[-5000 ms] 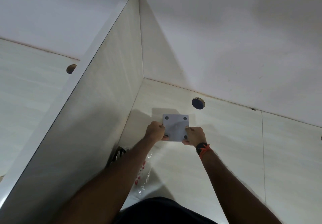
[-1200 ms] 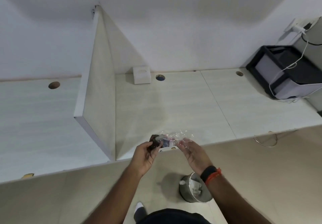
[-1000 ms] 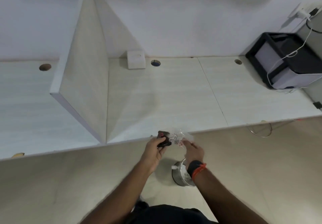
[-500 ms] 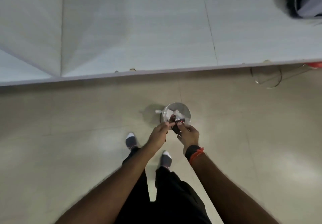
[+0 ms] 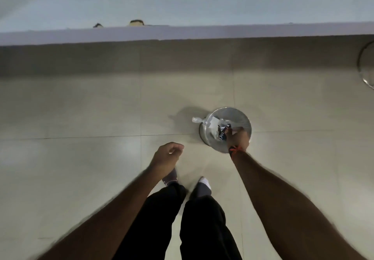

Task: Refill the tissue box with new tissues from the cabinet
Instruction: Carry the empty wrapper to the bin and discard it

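Observation:
I look straight down at the floor. My right hand (image 5: 237, 138), with an orange and black wristband, reaches into a round metal bin (image 5: 240, 116) and grips a crumpled dark wrapper with white lettering (image 5: 222, 133). White and clear plastic scraps (image 5: 197, 120) lie inside the bin and hang over its left rim. My left hand (image 5: 168, 154) hovers to the left of the bin with loosely curled fingers and nothing in it. The tissue box is out of view.
The front edge of the white desk (image 5: 182, 34) runs across the top of the view. A thin cable loop (image 5: 364, 67) hangs at the right edge. My legs in black trousers and my socked feet (image 5: 202, 185) stand on the beige tiled floor (image 5: 81, 118).
The tissue box was set down at the back of the desk. My view tilted from the desk down to the floor. My left hand let go of the wrapper, and my right hand lowered it into the bin.

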